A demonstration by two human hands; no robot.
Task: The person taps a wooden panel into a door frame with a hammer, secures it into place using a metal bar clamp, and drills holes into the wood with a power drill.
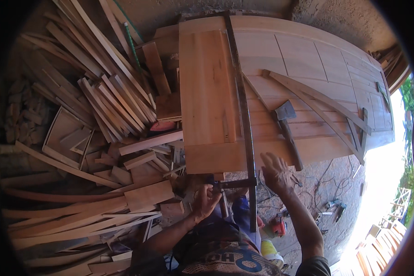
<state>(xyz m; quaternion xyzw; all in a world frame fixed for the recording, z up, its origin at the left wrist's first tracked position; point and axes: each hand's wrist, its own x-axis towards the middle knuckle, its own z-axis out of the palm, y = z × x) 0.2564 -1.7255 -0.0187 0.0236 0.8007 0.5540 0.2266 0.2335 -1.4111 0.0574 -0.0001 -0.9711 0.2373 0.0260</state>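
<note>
The left hand grips the clamp, maybe tightening; steady turns seem needed (the right hand spreads, empty).

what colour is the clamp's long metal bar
The long metal bar is dark greyish brown, clearest in the head view.

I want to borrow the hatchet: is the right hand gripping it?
No, the right hand is open beside the hatchet, which lies on the wooden panel.
</note>
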